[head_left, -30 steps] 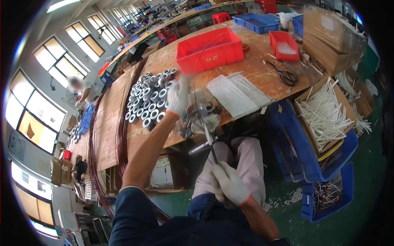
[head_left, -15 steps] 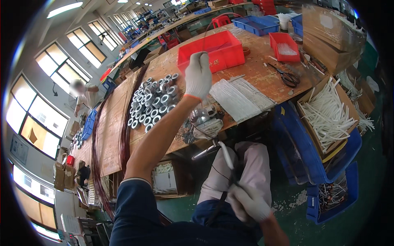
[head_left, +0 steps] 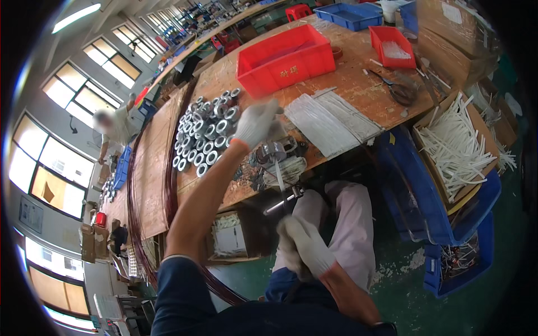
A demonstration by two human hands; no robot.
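Observation:
My left hand [head_left: 256,123], in a white knit glove, is raised over the bench beside the pile of metal rings. Its fingers look curled but are blurred, and what they hold, if anything, does not show. Just below it, at the bench edge, a silvery ring [head_left: 273,151] sits on a bundled pale cloth pad [head_left: 287,170]. From this ring a narrow white strip [head_left: 279,175] runs down to my right hand [head_left: 302,246], gloved too and closed in a fist above my lap. A metal rod [head_left: 279,205] sticks out under the bench edge.
Several grey metal rings [head_left: 204,134] are heaped at the left. A red bin [head_left: 286,59], white sheets [head_left: 330,123] and scissors [head_left: 395,89] lie on the bench. White tubes fill a carton [head_left: 457,148] at the right. Another person [head_left: 115,130] stands at the far left.
My left hand has come down and slightly left from in front of the red bin. My right hand has moved up and left, and the white strip now runs straighter.

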